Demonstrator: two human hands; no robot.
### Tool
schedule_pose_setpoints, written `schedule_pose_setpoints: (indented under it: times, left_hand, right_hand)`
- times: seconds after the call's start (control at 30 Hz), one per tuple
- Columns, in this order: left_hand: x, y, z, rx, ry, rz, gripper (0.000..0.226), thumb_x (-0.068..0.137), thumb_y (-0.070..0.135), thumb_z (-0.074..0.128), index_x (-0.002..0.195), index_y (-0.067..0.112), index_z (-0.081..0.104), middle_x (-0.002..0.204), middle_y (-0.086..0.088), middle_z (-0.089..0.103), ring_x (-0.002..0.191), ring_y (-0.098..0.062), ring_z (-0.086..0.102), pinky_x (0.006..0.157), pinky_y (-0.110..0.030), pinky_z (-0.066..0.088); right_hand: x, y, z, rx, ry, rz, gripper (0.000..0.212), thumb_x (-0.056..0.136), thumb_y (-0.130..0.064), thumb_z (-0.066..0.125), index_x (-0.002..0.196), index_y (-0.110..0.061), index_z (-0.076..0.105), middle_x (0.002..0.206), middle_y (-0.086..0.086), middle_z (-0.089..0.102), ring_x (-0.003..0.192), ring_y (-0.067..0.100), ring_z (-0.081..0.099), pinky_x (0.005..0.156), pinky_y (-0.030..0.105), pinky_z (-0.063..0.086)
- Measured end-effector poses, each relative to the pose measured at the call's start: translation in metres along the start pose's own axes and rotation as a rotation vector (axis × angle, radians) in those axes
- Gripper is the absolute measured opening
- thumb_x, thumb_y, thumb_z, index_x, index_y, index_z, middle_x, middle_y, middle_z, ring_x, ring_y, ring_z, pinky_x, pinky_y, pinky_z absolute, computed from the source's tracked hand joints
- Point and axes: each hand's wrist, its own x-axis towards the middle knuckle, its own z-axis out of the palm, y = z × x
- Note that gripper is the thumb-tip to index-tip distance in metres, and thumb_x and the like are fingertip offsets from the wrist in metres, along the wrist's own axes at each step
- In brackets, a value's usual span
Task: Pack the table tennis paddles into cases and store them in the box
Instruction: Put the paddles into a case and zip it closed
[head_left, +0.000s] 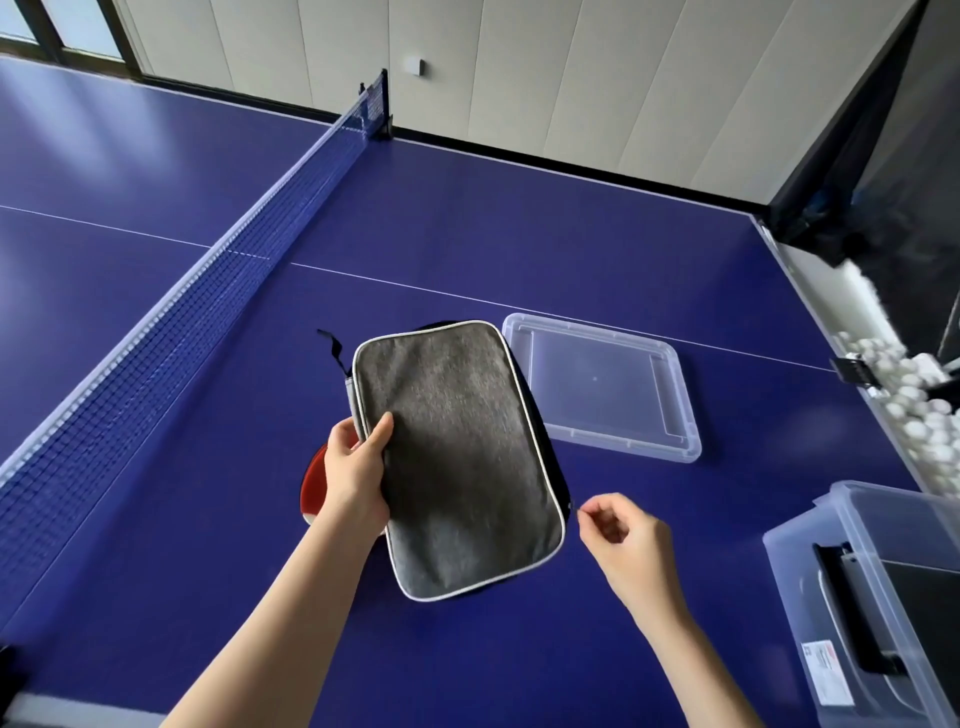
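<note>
Right hand: right hand (621, 540) hovered just off the case's near right edge, thumb and forefinger pinched together, perhaps on a zip pull too small to make out; whether anything was actually held, I cannot tell.
Left hand: left hand (358, 467) gripped the case's left edge, thumb on top, fingers curled under.
Case: grey case (457, 457) with a pale trim lay tilted, lifted at the left, near the middle of the table (519, 218); a black strap trailed from its far left corner.
Zip: judged not fully closed, since the right hand was at the seam; the seam itself was hidden.
Paddle: red paddle (311, 483) lay on the table just beside and partly under the left hand, outside the case, so not yet packed.
Second dark shape: a black edge showed under the case's far and right sides; whether another case or a flap, unclear.
Lid: clear lid (670, 447) lay flat on the table, just right of the case.
Box: clear box (800, 587) stood open at the table's near right corner, with dark things already inside, possibly a packed case.
Done: box opened, something apparently stored.
Left: pack the red paddle, store the grey case, fit the lid.
Beyond: net (197, 312) crossed the table to the left; white balls (914, 405) lay heaped past the right edge.
</note>
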Motion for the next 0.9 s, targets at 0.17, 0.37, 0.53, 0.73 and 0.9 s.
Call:
schedule_pose_setpoints:
  times: [0.17, 0.37, 0.53, 0.73, 0.9]
  left_hand:
    - [0.006, -0.016, 0.013, -0.037, 0.131, -0.108, 0.022, 0.089, 0.02, 0.068, 0.102, 0.015, 0.052, 0.106, -0.007, 0.062, 0.097, -0.025, 0.06, 0.095, -0.048, 0.051]
    - [0.002, -0.035, 0.029, -0.074, 0.369, -0.164, 0.031, 0.088, 0.019, 0.069, 0.112, 0.01, 0.051, 0.116, -0.01, 0.06, 0.093, -0.02, 0.056, 0.093, -0.038, 0.05]
    - [-0.008, -0.041, 0.041, -0.121, 0.48, -0.198, 0.04, 0.088, 0.024, 0.067, 0.12, 0.011, 0.047, 0.124, -0.008, 0.055, 0.095, -0.02, 0.051, 0.087, -0.034, 0.046]
    - [-0.013, -0.043, 0.049, -0.159, 0.541, -0.23, 0.033, 0.089, 0.025, 0.066, 0.113, 0.015, 0.045, 0.106, 0.001, 0.05, 0.091, -0.018, 0.049, 0.08, -0.028, 0.041]
    - [-0.013, -0.048, 0.048, -0.211, 0.569, -0.349, 0.046, 0.088, 0.025, 0.067, 0.126, 0.015, 0.044, 0.109, 0.0, 0.048, 0.092, -0.019, 0.05, 0.083, -0.032, 0.047]
  right_hand:
    - [-0.024, 0.008, 0.004, -0.138, 0.087, -0.064, 0.019, 0.068, 0.005, 0.078, 0.073, -0.008, 0.066, 0.06, -0.008, 0.06, 0.05, 0.005, 0.055, 0.05, 0.008, 0.042]
    - [-0.045, 0.006, 0.018, -0.126, 0.158, -0.008, 0.021, 0.066, 0.007, 0.078, 0.071, -0.007, 0.063, 0.058, -0.008, 0.058, 0.055, 0.01, 0.054, 0.048, 0.011, 0.04]
    - [-0.067, -0.006, 0.038, -0.089, 0.139, 0.024, 0.021, 0.067, 0.005, 0.079, 0.072, -0.009, 0.063, 0.059, -0.013, 0.056, 0.055, 0.002, 0.052, 0.049, 0.006, 0.037]
    - [-0.083, -0.023, 0.065, -0.09, 0.18, 0.027, 0.022, 0.068, 0.002, 0.078, 0.074, -0.013, 0.064, 0.057, -0.012, 0.055, 0.049, 0.001, 0.048, 0.046, 0.01, 0.039]
    - [-0.085, -0.031, 0.077, -0.102, 0.289, 0.012, 0.02, 0.069, 0.005, 0.077, 0.074, -0.009, 0.064, 0.059, -0.007, 0.057, 0.048, 0.007, 0.048, 0.045, 0.015, 0.04]
